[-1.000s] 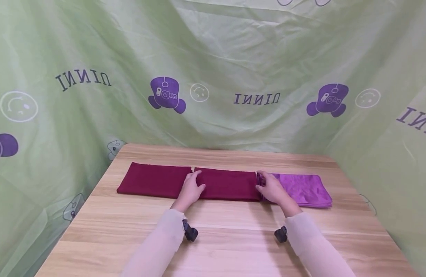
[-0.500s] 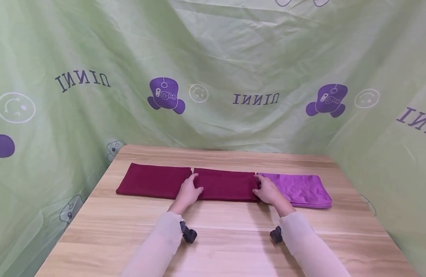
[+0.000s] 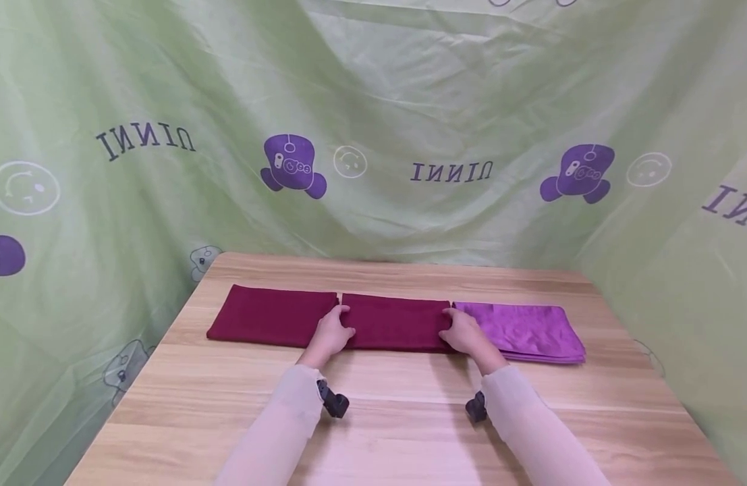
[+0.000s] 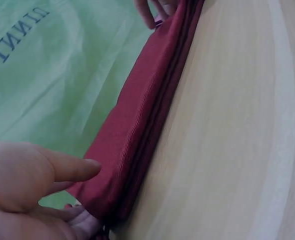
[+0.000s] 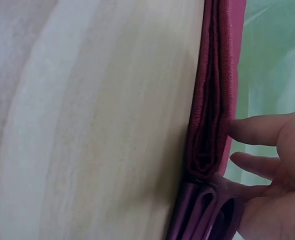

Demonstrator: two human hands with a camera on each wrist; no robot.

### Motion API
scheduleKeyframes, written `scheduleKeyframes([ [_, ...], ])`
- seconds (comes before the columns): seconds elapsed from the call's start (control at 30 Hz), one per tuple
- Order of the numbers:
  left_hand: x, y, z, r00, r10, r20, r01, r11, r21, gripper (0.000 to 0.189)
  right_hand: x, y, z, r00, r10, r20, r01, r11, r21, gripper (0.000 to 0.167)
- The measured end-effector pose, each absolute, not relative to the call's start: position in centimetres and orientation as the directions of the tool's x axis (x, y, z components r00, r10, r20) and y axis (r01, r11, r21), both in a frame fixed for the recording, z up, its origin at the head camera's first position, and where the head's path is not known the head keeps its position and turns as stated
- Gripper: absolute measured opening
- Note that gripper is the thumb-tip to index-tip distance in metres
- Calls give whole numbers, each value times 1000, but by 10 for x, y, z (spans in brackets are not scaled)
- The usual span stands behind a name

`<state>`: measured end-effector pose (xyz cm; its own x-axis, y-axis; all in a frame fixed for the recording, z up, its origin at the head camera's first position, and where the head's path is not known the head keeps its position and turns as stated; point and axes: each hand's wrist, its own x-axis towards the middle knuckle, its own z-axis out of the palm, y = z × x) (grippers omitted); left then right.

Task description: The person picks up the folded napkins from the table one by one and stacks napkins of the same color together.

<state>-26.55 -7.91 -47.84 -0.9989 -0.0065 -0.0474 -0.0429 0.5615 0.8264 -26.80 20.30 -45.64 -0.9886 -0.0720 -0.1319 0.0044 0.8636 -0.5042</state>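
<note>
Three flat folded cloths lie in a row in the head view: a maroon one at the left, another maroon one in the middle and a shiny purple one at the right. My left hand rests at the left end of the middle cloth, its thumb over the top and other fingers by the end edge. At the opposite end is my right hand, beside the seam with the purple cloth. The right wrist view shows fingertips touching the middle cloth's layered fold, with purple folds close against it.
A wooden table carries the cloths, with bare wood in front and a strip behind. Green printed fabric hangs around the back and sides. Small black cameras sit on both wrists.
My right hand has shifted slightly left, off the purple cloth's end and onto the middle cloth's edge. The left hand stays nearly in place, and the cloths lie almost as before.
</note>
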Motion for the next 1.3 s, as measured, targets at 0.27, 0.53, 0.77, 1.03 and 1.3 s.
scheduleKeyframes([
  [0.27,-270,-84,-482,-997,-19,-74,-75,422,904,49,-274,204,-462,-995,-40,-93,20,823,-568,57],
  [0.53,-269,-85,-483,-998,-12,-66,-67,291,954,53,-274,204,-467,-998,-68,-1,-54,808,-587,55],
  [0.77,-271,-86,-492,-1000,-11,-6,-8,172,985,50,-275,213,-468,-997,-64,38,-73,706,-705,55],
  [1.03,-273,-85,-486,-1000,-4,-23,-23,54,998,46,-275,222,-465,-997,-82,-14,-33,545,-838,57],
  [1.3,-274,-99,-470,-1000,-14,23,22,77,997,45,-273,215,-456,-997,-82,-15,-18,388,-922,56],
])
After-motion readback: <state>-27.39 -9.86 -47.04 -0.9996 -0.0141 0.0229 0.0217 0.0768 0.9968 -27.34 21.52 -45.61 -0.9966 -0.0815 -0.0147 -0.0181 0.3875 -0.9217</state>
